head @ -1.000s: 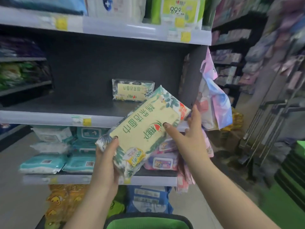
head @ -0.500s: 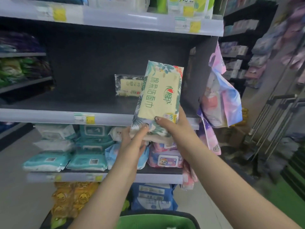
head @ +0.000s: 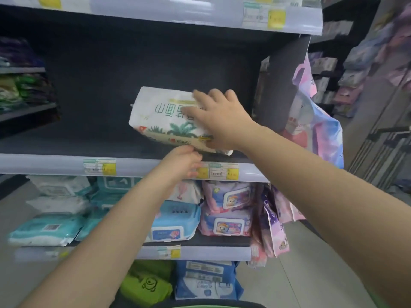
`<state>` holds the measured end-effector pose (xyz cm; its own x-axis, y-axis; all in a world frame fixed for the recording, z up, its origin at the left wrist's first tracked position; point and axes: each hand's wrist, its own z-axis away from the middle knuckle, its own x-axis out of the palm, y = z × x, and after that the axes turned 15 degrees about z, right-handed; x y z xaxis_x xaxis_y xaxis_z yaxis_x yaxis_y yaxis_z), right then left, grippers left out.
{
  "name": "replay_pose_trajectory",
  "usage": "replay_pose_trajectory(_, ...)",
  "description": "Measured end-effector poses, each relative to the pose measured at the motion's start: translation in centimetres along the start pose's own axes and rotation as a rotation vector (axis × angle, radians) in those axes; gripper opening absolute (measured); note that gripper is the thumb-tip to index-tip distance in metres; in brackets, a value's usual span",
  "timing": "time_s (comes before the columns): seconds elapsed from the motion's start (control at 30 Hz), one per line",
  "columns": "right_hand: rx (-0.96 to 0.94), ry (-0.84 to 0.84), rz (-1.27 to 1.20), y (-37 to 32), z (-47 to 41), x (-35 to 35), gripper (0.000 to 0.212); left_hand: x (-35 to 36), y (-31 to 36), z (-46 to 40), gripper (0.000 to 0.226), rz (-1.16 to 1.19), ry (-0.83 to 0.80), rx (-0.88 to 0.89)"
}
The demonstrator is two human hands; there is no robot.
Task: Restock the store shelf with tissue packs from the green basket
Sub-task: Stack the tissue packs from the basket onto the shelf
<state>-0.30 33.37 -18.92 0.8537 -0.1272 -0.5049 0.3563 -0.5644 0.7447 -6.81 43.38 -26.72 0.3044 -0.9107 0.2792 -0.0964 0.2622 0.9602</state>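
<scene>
A white tissue pack with green palm prints and green lettering lies tilted on the dark middle shelf. My right hand grips its right end, fingers spread over the top face and thumb at the lower edge. My left hand is just under the pack's front edge at the shelf lip, its fingers loosely curled and only brushing the pack. Only a thin strip of the green basket shows at the bottom of the view. The pack that stands further back on the shelf is hidden.
The shelf below holds teal, blue and pink wipe packs. Blue and green packs sit lower down. Pink-blue bags hang off the shelf's right end. An aisle with metal racks runs to the right.
The pack went from upright in front of the shelf to lying on the shelf. My right hand moved over its top. My left hand slipped down to the shelf lip.
</scene>
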Motion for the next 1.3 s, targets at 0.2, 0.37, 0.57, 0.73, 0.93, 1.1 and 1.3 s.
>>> replay_pose_trajectory(0.2,-0.007,-0.157,-0.179,0.0,-2.1,4.6,0.087,-3.1,0.2,-2.1,0.039,-0.094,0.085,0.122)
replay_pose_trajectory(0.37,0.237,-0.095,-0.528,-0.7,0.0,7.4,0.096,-7.2,1.9,-5.3,0.039,-0.398,0.356,0.458)
replay_pose_trajectory(0.57,0.794,-0.248,-1.069,-2.5,1.3,11.3,0.110,-7.7,3.4,-8.8,0.074,-0.537,0.367,0.173)
replay_pose_trajectory(0.73,0.752,-0.459,-1.211,-2.1,-0.8,13.5,0.061,-5.8,3.7,-10.5,0.028,-0.151,0.224,-0.006)
replay_pose_trajectory(0.93,0.885,-0.183,-1.410,-2.0,-0.2,13.1,0.051,-5.9,2.9,-11.7,0.042,-0.145,0.173,0.128)
replay_pose_trajectory(1.1,0.956,0.102,-1.525,-1.1,-3.7,12.1,0.050,-6.5,5.4,-12.6,0.041,-0.103,0.205,0.389)
replay_pose_trajectory(1.3,1.041,0.379,-1.439,0.1,-10.9,12.5,0.030,-6.7,8.5,-16.4,0.059,-0.205,0.287,0.533)
